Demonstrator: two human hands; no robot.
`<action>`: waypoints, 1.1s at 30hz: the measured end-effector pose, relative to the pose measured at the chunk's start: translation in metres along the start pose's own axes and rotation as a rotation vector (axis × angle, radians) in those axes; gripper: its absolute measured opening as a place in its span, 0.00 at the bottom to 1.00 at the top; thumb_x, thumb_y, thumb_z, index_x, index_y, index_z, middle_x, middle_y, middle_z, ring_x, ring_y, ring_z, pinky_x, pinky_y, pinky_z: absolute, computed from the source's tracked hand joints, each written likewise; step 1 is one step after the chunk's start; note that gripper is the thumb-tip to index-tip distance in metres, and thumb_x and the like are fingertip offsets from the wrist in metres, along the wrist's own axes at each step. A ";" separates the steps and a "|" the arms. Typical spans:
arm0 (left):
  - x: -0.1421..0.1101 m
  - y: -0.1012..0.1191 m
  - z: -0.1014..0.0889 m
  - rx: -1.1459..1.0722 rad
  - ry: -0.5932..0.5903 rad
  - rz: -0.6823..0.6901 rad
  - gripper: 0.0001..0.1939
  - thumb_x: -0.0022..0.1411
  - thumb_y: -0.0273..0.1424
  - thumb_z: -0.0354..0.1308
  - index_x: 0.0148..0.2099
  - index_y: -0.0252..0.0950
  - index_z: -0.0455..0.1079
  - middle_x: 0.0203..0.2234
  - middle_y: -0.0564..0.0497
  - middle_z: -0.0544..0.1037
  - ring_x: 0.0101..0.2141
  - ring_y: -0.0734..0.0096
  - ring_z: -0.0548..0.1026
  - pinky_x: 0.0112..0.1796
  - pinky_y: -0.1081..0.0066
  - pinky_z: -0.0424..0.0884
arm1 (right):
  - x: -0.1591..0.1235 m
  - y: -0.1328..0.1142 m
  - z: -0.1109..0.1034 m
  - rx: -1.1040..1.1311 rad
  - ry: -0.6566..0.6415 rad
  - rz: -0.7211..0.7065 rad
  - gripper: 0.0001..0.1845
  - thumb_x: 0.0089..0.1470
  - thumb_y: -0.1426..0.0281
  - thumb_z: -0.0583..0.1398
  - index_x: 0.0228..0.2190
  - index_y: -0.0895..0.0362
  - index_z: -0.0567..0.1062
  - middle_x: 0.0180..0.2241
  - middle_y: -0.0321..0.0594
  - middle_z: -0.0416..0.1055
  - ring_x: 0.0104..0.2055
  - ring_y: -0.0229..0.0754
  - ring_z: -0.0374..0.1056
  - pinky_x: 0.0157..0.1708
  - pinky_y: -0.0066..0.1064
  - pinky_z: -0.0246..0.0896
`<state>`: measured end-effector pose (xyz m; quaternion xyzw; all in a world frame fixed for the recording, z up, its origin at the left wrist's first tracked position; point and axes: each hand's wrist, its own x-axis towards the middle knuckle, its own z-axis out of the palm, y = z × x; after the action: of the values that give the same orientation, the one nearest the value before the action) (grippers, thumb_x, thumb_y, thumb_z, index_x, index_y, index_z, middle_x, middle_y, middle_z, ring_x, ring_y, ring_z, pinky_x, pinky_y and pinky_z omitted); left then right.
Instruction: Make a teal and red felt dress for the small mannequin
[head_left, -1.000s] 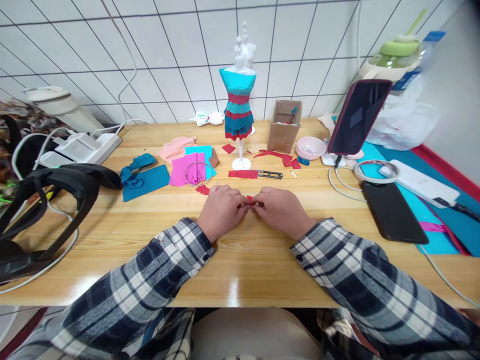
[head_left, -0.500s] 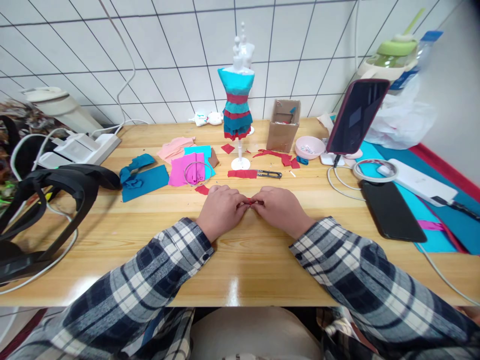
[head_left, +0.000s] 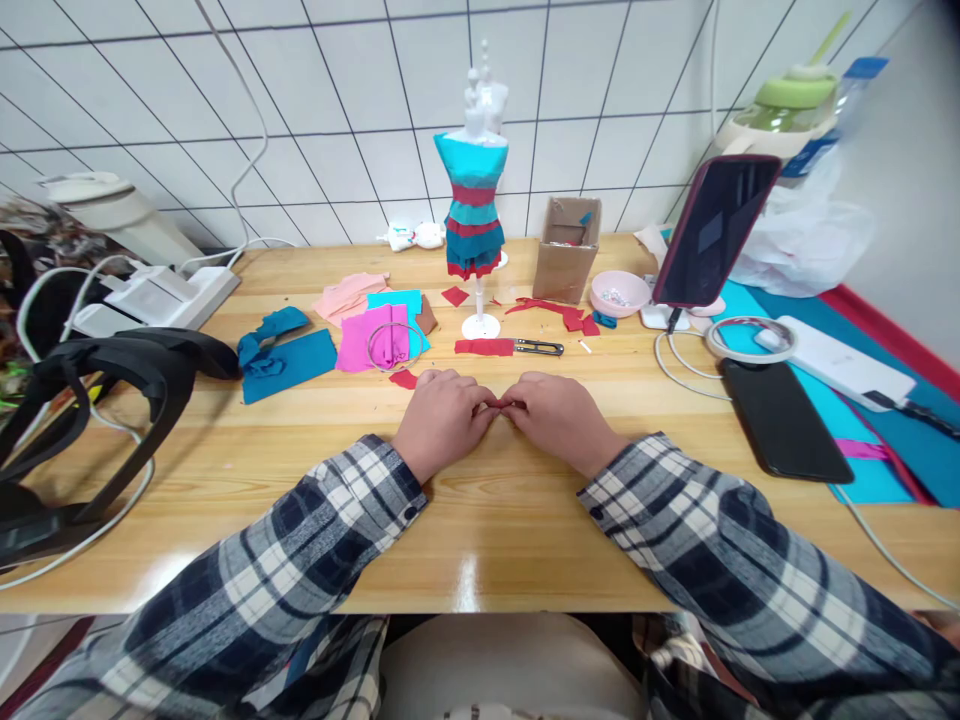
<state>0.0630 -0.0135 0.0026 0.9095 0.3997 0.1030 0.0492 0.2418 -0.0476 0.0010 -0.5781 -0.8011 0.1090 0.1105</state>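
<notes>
My left hand (head_left: 444, 420) and my right hand (head_left: 561, 420) meet fingertip to fingertip just above the wooden table (head_left: 480, 540). Both are closed in a pinch on a small piece of red fabric (head_left: 500, 404), mostly hidden by the fingers. Beyond them lie a red fabric strip (head_left: 484, 347) and thread snips (head_left: 540, 348), whose blades are covered by the strip. Further back stands a small white dress form (head_left: 480, 325) wearing a layered dress (head_left: 472, 205) in turquoise, teal and red.
Fabric pieces in magenta (head_left: 367, 340), peach (head_left: 349, 298) and teal (head_left: 300, 365) lie to the left, near a black headset (head_left: 150, 370). A cardboard box (head_left: 566, 265), a pink bowl (head_left: 619, 292), a propped phone (head_left: 716, 230) and a black phone (head_left: 787, 420) are on the right.
Less of the red fabric shows between my fingertips than before. My hands have otherwise hardly moved.
</notes>
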 end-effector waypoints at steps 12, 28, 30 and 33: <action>0.001 0.000 0.000 -0.005 0.003 -0.001 0.10 0.63 0.35 0.54 0.39 0.42 0.77 0.30 0.49 0.78 0.35 0.61 0.71 0.37 0.61 0.58 | 0.000 0.000 0.000 -0.008 0.000 0.002 0.13 0.61 0.67 0.54 0.36 0.52 0.78 0.35 0.38 0.74 0.38 0.40 0.68 0.34 0.30 0.53; 0.001 0.002 0.000 -0.018 0.008 -0.028 0.11 0.61 0.38 0.56 0.39 0.40 0.76 0.29 0.48 0.77 0.34 0.61 0.71 0.37 0.61 0.59 | 0.000 0.000 -0.002 -0.008 -0.025 0.015 0.13 0.61 0.67 0.54 0.37 0.53 0.78 0.35 0.38 0.74 0.38 0.40 0.68 0.35 0.30 0.54; 0.001 0.002 -0.001 -0.007 0.007 -0.014 0.11 0.61 0.37 0.55 0.41 0.40 0.76 0.30 0.48 0.77 0.35 0.60 0.71 0.37 0.61 0.59 | 0.000 0.000 -0.003 -0.017 -0.032 0.016 0.13 0.61 0.66 0.54 0.37 0.53 0.78 0.35 0.38 0.74 0.38 0.40 0.68 0.35 0.30 0.54; 0.001 0.002 -0.001 0.021 0.002 0.018 0.12 0.63 0.37 0.53 0.39 0.41 0.76 0.31 0.48 0.77 0.36 0.60 0.71 0.38 0.59 0.59 | 0.001 -0.001 -0.004 -0.019 -0.037 0.013 0.13 0.62 0.66 0.54 0.37 0.53 0.78 0.36 0.39 0.74 0.39 0.40 0.68 0.35 0.30 0.54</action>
<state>0.0644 -0.0139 0.0039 0.9135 0.3925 0.1002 0.0382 0.2420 -0.0472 0.0047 -0.5821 -0.8003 0.1125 0.0894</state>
